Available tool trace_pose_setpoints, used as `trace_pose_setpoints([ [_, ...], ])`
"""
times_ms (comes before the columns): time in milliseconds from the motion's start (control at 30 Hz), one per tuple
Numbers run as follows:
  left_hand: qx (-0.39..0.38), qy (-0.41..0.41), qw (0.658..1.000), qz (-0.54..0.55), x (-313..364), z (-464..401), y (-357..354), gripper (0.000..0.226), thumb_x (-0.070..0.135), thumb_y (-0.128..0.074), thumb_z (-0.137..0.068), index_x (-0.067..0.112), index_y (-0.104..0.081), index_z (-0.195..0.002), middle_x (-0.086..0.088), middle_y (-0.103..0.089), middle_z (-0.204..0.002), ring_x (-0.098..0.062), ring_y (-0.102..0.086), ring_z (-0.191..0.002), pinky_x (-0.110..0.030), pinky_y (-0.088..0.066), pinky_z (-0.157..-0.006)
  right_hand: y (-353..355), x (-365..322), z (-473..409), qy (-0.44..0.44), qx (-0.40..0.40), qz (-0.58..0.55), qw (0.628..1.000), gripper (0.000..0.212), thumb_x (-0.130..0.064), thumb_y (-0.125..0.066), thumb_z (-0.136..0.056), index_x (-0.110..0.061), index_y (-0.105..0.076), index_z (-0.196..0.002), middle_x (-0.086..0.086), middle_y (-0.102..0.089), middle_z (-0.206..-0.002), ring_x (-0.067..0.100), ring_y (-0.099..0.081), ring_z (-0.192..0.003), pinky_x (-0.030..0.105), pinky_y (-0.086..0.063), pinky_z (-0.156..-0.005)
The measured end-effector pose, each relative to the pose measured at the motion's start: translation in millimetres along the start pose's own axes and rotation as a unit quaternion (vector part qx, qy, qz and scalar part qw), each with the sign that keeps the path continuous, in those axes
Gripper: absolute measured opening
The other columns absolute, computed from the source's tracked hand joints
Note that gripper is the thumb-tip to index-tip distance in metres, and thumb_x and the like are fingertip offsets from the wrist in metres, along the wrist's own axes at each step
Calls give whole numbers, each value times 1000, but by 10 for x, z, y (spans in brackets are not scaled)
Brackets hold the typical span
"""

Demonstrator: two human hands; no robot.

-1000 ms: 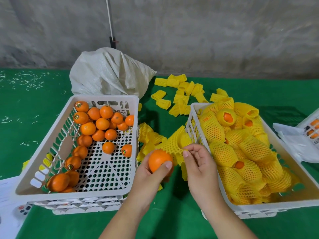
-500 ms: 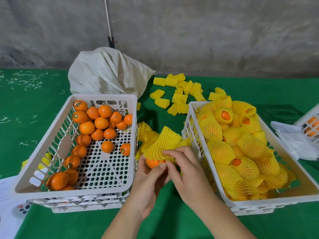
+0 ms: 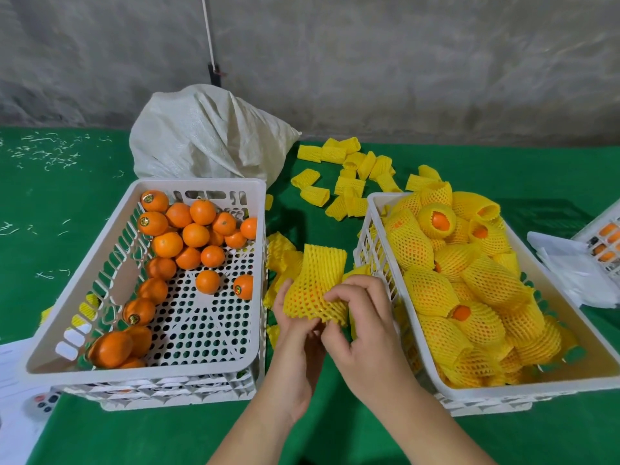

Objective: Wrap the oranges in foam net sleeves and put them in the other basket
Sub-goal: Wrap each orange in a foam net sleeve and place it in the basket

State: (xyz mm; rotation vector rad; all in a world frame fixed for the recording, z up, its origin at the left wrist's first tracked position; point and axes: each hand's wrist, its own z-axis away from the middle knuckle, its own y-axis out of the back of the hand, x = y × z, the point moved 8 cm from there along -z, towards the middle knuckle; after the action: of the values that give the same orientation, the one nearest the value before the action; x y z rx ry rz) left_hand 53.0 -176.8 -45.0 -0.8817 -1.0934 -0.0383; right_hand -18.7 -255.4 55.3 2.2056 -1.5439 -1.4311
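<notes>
Sleeve [image 3: 313, 290] now covers orange; both hands' [image 3: 360, 317] grip pinches it.

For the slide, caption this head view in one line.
Both hands pull a yellow foam net sleeve over an orange between the two white baskets.

Green table [image 3: 335, 441]: open strip along near edge, between and in front of both baskets. Left basket [image 3: 141, 367] near half mostly bare floor; bare oranges [image 3: 196, 234] crowd its far end and left wall. Right basket [image 3: 553, 380] heaped to the rim with wrapped oranges [image 3: 429, 293]. Gap between baskets narrow, cluttered with loose sleeves [image 3: 349, 186]. Sack [image 3: 208, 135] blocks far edge behind left basket.
</notes>
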Motion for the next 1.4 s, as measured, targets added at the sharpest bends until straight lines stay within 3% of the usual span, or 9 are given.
trace_pose_setpoints([
  [133,-29,-25,993,-114,50,-41,117,81,27,-83,-78,38,-45,-149,-12,-68,-124,-23,-66,-108,-40,-57,-93,37,158,-31,6,-30,11,999,27,-14,-52,-94,-12,-68,-115,-3,-52,-120,15,-55,-117,29,-47,-98],
  [433,168,-76,969,-166,147,-106,270,60,22,-81,-71,37,-50,-121,11,-72,-102,-29,-70,-106,-59,-58,-94,-27,-25,73,95,-14,58,994,23,-6,-56,-90,-4,-73,-106,8,-61,-104,26,-63,-94,30,-52,-80],
  [633,43,-59,993,-93,80,-137,-3,67,29,-79,-79,36,-50,-138,-4,-66,-116,-25,-64,-111,-44,-52,-99,-7,230,-17,-59,-29,-22,998,50,-15,-50,-89,-17,-55,-139,-2,-48,-131,11,-51,-122,21,-45,-99],
  [933,74,-99,984,-127,120,-175,64,70,24,-77,-65,26,-58,-133,-8,-73,-106,-23,-66,-96,-36,-54,-85,111,233,88,2,39,-7,999,29,-11,-55,-92,-7,-72,-115,1,-62,-109,6,-59,-105,21,-51,-84],
  [1067,76,-131,973,-175,180,-175,50,75,26,-84,-66,32,-55,-136,-5,-72,-120,-28,-69,-112,-47,-57,-97,139,359,45,-41,-4,-74,996,25,-18,-59,-88,-16,-70,-110,-6,-58,-113,15,-60,-110,29,-51,-87],
  [1200,46,-198,941,-272,293,-125,-43,78,30,-82,-70,36,-46,-139,17,-64,-125,-9,-65,-114,-21,-55,-88,84,518,-36,-200,-74,-246,946,33,-55,-63,-83,-36,-54,-109,3,-51,-117,12,-57,-107,28,-48,-87],
  [1267,6,-211,924,-320,279,-91,-166,79,29,-81,-73,45,-42,-140,28,-58,-127,-2,-64,-114,-15,-54,-83,0,548,-41,-278,-102,-268,917,63,-79,-70,-69,-52,-42,-118,-14,-52,-124,4,-60,-108,31,-56,-86],
  [1333,-21,-210,915,-344,214,-92,-245,83,22,-80,-80,50,-34,-144,35,-51,-132,2,-60,-119,-11,-52,-86,-88,469,-64,-289,-102,-282,909,82,-68,-83,-64,-64,-33,-129,-42,-49,-114,-9,-59,-107,18,-58,-78],
  [1400,-56,-178,916,-354,140,-151,-285,92,17,-79,-83,53,-28,-150,32,-48,-138,-2,-57,-127,-20,-55,-94,-106,451,-71,-281,-40,-292,913,80,-49,-85,-67,-62,-39,-131,-43,-52,-112,-11,-60,-107,15,-57,-76],
])
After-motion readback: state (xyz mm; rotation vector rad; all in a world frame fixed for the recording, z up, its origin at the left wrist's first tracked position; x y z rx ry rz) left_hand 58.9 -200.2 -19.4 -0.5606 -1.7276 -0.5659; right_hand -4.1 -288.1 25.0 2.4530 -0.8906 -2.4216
